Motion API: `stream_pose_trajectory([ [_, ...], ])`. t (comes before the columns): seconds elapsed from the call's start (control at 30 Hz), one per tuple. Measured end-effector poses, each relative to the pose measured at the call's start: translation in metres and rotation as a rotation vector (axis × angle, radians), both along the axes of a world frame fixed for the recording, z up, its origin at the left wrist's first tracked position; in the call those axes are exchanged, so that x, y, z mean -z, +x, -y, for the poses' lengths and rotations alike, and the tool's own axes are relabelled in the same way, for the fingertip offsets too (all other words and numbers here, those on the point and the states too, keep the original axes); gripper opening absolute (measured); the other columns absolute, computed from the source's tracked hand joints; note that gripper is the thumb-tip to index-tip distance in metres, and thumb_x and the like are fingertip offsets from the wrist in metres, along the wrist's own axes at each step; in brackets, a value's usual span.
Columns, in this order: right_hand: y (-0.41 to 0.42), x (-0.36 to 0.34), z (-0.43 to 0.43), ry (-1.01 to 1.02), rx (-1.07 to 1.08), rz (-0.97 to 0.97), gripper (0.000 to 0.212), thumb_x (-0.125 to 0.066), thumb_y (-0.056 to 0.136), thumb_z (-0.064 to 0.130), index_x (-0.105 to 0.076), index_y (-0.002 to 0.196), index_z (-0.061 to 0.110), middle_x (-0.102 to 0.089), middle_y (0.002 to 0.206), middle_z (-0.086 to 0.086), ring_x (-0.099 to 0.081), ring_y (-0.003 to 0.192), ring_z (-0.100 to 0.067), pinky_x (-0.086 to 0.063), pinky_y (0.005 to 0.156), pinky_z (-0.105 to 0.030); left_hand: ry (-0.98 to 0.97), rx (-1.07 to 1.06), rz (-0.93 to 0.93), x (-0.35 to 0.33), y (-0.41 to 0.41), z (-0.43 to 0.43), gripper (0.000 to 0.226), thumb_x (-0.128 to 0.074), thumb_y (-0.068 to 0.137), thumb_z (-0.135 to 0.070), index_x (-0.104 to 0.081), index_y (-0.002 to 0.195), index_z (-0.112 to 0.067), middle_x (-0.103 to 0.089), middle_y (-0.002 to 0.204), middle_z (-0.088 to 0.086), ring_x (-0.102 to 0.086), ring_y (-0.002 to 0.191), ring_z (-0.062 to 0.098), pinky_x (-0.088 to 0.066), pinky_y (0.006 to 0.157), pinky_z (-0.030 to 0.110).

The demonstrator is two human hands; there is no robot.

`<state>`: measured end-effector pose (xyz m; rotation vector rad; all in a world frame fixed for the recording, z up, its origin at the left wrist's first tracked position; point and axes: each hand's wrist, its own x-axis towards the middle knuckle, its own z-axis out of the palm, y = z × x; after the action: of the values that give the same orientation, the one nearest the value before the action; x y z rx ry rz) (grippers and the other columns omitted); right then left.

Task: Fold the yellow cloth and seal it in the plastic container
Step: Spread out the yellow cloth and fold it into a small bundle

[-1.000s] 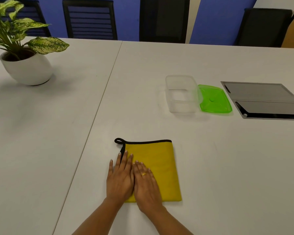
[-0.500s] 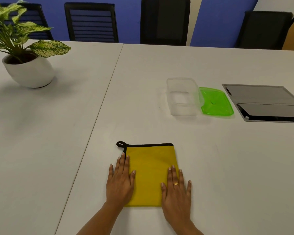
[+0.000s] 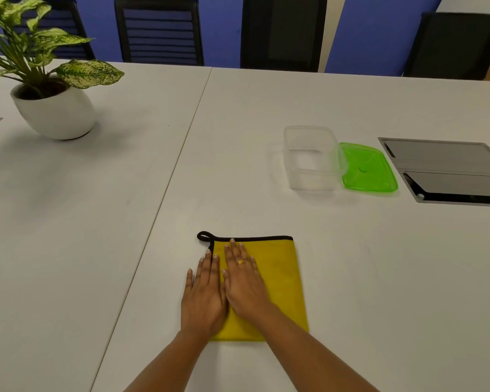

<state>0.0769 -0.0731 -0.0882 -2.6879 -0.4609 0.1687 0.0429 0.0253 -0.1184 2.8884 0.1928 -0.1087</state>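
The yellow cloth [image 3: 282,281], edged in black with a small loop at its far left corner, lies folded into a rectangle near the table's front. My left hand [image 3: 204,295] rests flat on its left edge, fingers together. My right hand [image 3: 245,281] lies flat beside it on the cloth's left half, a ring on one finger. Neither hand grips anything. Farther back to the right stands the clear plastic container [image 3: 311,158], open and empty, with its green lid [image 3: 367,168] lying on the table touching its right side.
The white table [image 3: 125,236] has a seam running from the back to the front left. A potted plant [image 3: 54,106] stands at the back left. A grey floor-box panel [image 3: 447,171] is set in the table right of the lid. Black chairs [image 3: 159,32] line the far edge.
My right hand slid right across the cloth to its right edge, then came back left and further forward, and now lies beside my left hand. The cloth stays in place.
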Motion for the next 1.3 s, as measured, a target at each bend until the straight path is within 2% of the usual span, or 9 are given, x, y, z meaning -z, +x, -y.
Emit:
stream_pose_trajectory([
  [0.17, 0.013, 0.008, -0.003, -0.027, -0.044, -0.028, 0.108, 0.036, 0.054, 0.052, -0.002, 0.148, 0.015, 0.003, 0.159, -0.003, 0.007, 0.146, -0.018, 0.014, 0.110, -0.031, 0.038, 0.011, 0.033, 0.002, 0.010, 0.000, 0.056, -0.024, 0.093, -0.036, -0.044, 0.133, -0.004, -0.054, 0.136, 0.012, -0.054, 0.123, 0.025, 0.010, 0.113, 0.028],
  [0.27, 0.023, 0.007, -0.003, -0.003, -0.043, -0.032, 0.099, 0.033, 0.063, 0.053, -0.003, 0.148, 0.017, 0.001, 0.159, -0.001, 0.006, 0.146, -0.015, 0.012, 0.112, -0.030, 0.068, 0.007, 0.075, 0.007, 0.020, 0.002, 0.059, -0.032, 0.086, -0.035, -0.044, 0.134, -0.002, -0.051, 0.138, 0.014, -0.052, 0.125, 0.026, -0.006, 0.112, 0.034],
  [0.37, 0.034, 0.008, -0.005, -0.007, -0.025, -0.020, 0.086, 0.025, 0.075, 0.051, -0.007, 0.148, 0.020, -0.002, 0.159, 0.001, 0.003, 0.146, -0.015, 0.005, 0.116, -0.033, 0.076, -0.006, 0.080, 0.007, 0.029, 0.003, 0.064, -0.021, 0.087, -0.037, -0.036, 0.139, -0.003, -0.041, 0.145, 0.013, -0.042, 0.133, 0.026, -0.014, 0.115, 0.038],
  [0.47, 0.040, 0.012, -0.002, -0.034, 0.003, 0.006, 0.091, 0.027, 0.073, 0.056, -0.009, 0.148, 0.020, -0.007, 0.158, 0.003, 0.000, 0.146, -0.014, 0.002, 0.118, -0.036, 0.052, 0.002, 0.114, 0.006, 0.032, 0.005, 0.073, 0.001, 0.085, -0.043, -0.019, 0.145, -0.007, -0.022, 0.155, 0.009, -0.021, 0.143, 0.022, -0.002, 0.112, 0.036],
  [0.7, 0.045, 0.023, 0.025, -0.086, 0.116, 0.091, 0.089, 0.026, 0.071, 0.051, -0.007, 0.148, 0.020, -0.009, 0.158, 0.004, -0.002, 0.146, -0.013, 0.009, 0.111, -0.032, -0.024, -0.020, 0.099, 0.005, 0.030, 0.004, 0.102, 0.034, 0.069, -0.061, -0.009, 0.147, -0.013, -0.013, 0.157, 0.004, -0.013, 0.145, 0.018, 0.004, 0.113, 0.034],
  [0.87, 0.048, 0.029, 0.055, -0.093, 0.156, 0.124, 0.092, 0.030, 0.073, 0.055, -0.009, 0.148, 0.017, -0.013, 0.157, 0.001, -0.006, 0.146, -0.015, 0.006, 0.113, -0.033, -0.041, -0.017, 0.079, 0.003, 0.029, 0.003, 0.102, 0.034, 0.068, -0.063, -0.007, 0.147, -0.013, -0.011, 0.158, 0.004, -0.011, 0.146, 0.018, 0.003, 0.114, 0.034],
  [1.07, 0.044, 0.025, 0.079, -0.090, 0.185, 0.047, 0.080, 0.009, 0.078, 0.054, -0.005, 0.148, 0.018, -0.005, 0.158, 0.003, 0.000, 0.146, -0.013, -0.002, 0.118, -0.039, -0.045, -0.013, 0.064, 0.003, 0.028, 0.002, 0.105, 0.037, 0.063, -0.064, -0.001, 0.148, -0.015, -0.005, 0.158, 0.002, -0.005, 0.146, 0.017, 0.006, 0.114, 0.033],
  [1.17, 0.036, 0.026, 0.085, -0.077, 0.203, 0.045, 0.082, 0.006, 0.078, 0.057, -0.005, 0.148, 0.016, -0.003, 0.159, 0.001, 0.000, 0.146, -0.015, -0.005, 0.118, -0.039, -0.047, -0.012, 0.047, 0.000, 0.029, 0.003, 0.092, 0.022, 0.072, -0.063, 0.002, 0.148, -0.014, -0.002, 0.159, 0.002, -0.003, 0.146, 0.017, 0.004, 0.116, 0.034],
  [1.3, 0.022, 0.030, 0.094, -0.048, 0.161, 0.048, 0.097, 0.021, 0.070, 0.071, -0.002, 0.148, 0.018, 0.000, 0.158, 0.001, 0.007, 0.144, -0.011, -0.002, 0.117, -0.035, -0.043, -0.008, 0.026, -0.002, 0.029, 0.002, 0.086, 0.016, 0.072, -0.053, 0.004, 0.147, -0.014, 0.000, 0.159, 0.002, 0.000, 0.146, 0.017, 0.002, 0.118, 0.035],
])
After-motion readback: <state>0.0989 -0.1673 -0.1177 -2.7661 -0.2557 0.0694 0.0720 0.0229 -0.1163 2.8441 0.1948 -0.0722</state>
